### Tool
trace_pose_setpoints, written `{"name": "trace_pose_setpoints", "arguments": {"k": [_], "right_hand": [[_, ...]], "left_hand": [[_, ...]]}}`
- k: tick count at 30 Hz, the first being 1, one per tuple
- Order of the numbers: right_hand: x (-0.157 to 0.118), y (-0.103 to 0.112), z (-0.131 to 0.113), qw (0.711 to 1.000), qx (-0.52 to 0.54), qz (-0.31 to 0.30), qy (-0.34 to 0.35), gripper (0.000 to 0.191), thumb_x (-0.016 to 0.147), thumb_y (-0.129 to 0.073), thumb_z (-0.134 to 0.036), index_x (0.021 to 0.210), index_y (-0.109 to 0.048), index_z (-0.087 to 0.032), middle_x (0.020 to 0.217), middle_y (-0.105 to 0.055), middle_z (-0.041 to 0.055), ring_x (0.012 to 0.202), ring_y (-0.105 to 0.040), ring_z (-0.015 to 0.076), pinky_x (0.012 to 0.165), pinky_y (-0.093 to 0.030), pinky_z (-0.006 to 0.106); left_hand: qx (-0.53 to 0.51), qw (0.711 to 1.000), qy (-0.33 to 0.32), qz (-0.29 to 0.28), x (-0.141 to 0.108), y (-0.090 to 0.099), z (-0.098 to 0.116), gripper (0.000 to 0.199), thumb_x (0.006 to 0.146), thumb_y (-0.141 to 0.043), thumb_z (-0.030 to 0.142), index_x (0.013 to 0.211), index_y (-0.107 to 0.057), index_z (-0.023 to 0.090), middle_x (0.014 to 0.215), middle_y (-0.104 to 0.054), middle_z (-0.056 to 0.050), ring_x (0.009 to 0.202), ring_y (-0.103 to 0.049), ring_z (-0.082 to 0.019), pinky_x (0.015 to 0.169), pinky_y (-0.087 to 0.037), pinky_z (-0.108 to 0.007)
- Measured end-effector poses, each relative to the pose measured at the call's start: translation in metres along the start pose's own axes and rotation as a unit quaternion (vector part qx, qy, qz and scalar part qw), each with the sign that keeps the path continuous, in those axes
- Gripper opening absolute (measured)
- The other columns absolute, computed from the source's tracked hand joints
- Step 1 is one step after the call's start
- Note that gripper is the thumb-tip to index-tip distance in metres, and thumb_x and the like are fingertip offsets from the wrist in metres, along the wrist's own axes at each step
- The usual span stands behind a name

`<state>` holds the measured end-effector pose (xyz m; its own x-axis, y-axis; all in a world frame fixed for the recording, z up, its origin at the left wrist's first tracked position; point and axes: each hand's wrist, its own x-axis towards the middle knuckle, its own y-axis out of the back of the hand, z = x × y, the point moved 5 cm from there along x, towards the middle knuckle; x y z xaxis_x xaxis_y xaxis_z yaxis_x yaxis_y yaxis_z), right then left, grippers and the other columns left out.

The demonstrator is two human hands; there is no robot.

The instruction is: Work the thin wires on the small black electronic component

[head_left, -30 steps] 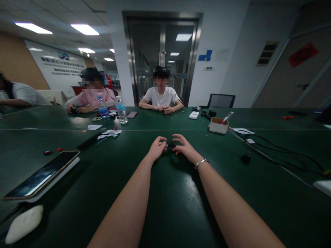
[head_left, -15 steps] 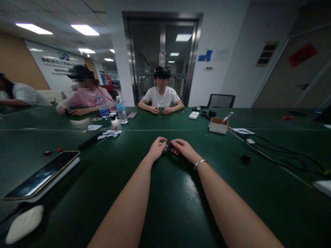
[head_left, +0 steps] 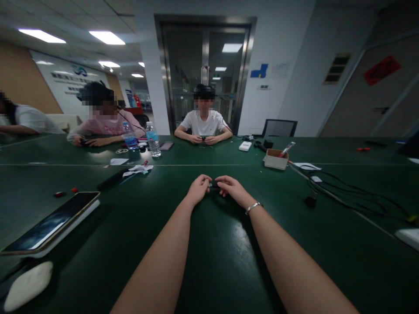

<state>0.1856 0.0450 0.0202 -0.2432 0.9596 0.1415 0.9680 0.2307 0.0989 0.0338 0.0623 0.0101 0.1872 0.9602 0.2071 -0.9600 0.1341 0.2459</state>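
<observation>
Between my two hands, just above the green table (head_left: 216, 253), is a small black object with a silvery metal end (head_left: 214, 185), too small to name for certain. My left hand (head_left: 198, 190) is closed with thumb and fingertips at its silvery end. From the other side, my right hand (head_left: 231, 188) pinches the black part, its fingers curled. A silver bracelet (head_left: 254, 208) circles my right wrist. The fingertips cover part of the object.
To the left lie a phone (head_left: 54, 222) on a white box and a pale mouse-shaped thing (head_left: 29, 283). Ahead are water bottles (head_left: 153, 141) and a small box (head_left: 276, 160) holding a pen. Cables (head_left: 347, 187) run at right. Co-workers sit across the table.
My hands stay almost in place, with only a slight shift of the small object between the fingers. Across the table, a co-worker's hands have come together; another co-worker's head has moved slightly left.
</observation>
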Motion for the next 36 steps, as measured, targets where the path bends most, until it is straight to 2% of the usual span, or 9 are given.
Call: {"name": "trace_pose_setpoints", "arguments": {"k": [7,12,16,19,24,31,36], "right_hand": [[0.002,0.000,0.003,1.000,0.008,0.008,-0.009,0.017,0.080,-0.061,-0.019,0.097,-0.062,-0.016,0.066,-0.062,-0.0015,0.049,-0.054,0.0059,0.045,-0.045,0.016],[0.005,0.004,0.007,0.999,0.023,0.029,-0.004,0.016,0.079,-0.061,-0.019,0.095,-0.062,-0.015,0.067,-0.063,-0.0006,0.049,-0.054,0.0062,0.045,-0.045,0.017],[0.006,0.006,0.009,0.999,0.035,0.026,0.005,0.018,0.078,-0.062,-0.022,0.095,-0.063,-0.015,0.068,-0.063,0.0002,0.050,-0.054,0.0065,0.046,-0.045,0.017],[0.006,0.006,0.010,0.999,0.036,0.021,0.004,0.019,0.078,-0.063,-0.022,0.095,-0.063,-0.015,0.066,-0.062,-0.0004,0.050,-0.054,0.0067,0.046,-0.045,0.018],[0.005,0.005,0.008,0.999,0.035,0.021,-0.003,0.019,0.076,-0.065,-0.020,0.094,-0.063,-0.015,0.068,-0.062,-0.0007,0.051,-0.054,0.0060,0.047,-0.044,0.017],[0.002,0.003,0.004,1.000,0.022,0.012,-0.003,0.021,0.077,-0.064,-0.023,0.096,-0.063,-0.015,0.065,-0.061,-0.0011,0.051,-0.053,0.0064,0.048,-0.044,0.018],[0.004,0.004,0.006,0.999,0.023,0.025,0.000,0.022,0.076,-0.064,-0.025,0.095,-0.063,-0.013,0.065,-0.061,-0.0008,0.051,-0.054,0.0067,0.048,-0.044,0.018]], "left_hand": [[0.009,1.000,-0.007,-0.003,0.002,-0.002,-0.002,0.025,0.087,-0.040,0.035,0.087,-0.057,0.018,0.049,-0.050,0.004,0.045,-0.045,-0.009,0.046,-0.032,-0.020],[-0.048,0.999,0.010,-0.018,0.000,-0.005,0.002,0.009,0.078,-0.048,0.023,0.083,-0.053,0.017,0.054,-0.056,0.003,0.048,-0.049,-0.009,0.048,-0.034,-0.019],[-0.049,0.998,0.019,-0.030,-0.002,-0.006,0.005,0.012,0.075,-0.052,0.023,0.084,-0.054,0.016,0.059,-0.061,-0.001,0.052,-0.053,-0.010,0.050,-0.035,-0.019],[-0.045,0.999,0.026,-0.016,-0.002,-0.005,0.004,0.012,0.075,-0.053,0.023,0.084,-0.056,0.015,0.064,-0.062,-0.002,0.056,-0.055,-0.010,0.050,-0.036,-0.019],[-0.009,1.000,-0.003,0.021,-0.001,0.002,0.004,0.014,0.072,-0.056,0.019,0.085,-0.059,0.018,0.078,-0.058,-0.001,0.065,-0.053,-0.010,0.052,-0.039,-0.019],[-0.048,0.999,-0.014,0.003,-0.003,-0.001,0.007,0.012,0.079,-0.052,0.026,0.087,-0.056,0.018,0.062,-0.051,0.004,0.053,-0.048,-0.008,0.049,-0.036,-0.018],[-0.046,0.999,-0.012,-0.011,-0.004,-0.002,0.008,0.019,0.080,-0.054,0.036,0.087,-0.058,0.018,0.061,-0.052,0.003,0.053,-0.048,-0.008,0.049,-0.036,-0.018]]}}
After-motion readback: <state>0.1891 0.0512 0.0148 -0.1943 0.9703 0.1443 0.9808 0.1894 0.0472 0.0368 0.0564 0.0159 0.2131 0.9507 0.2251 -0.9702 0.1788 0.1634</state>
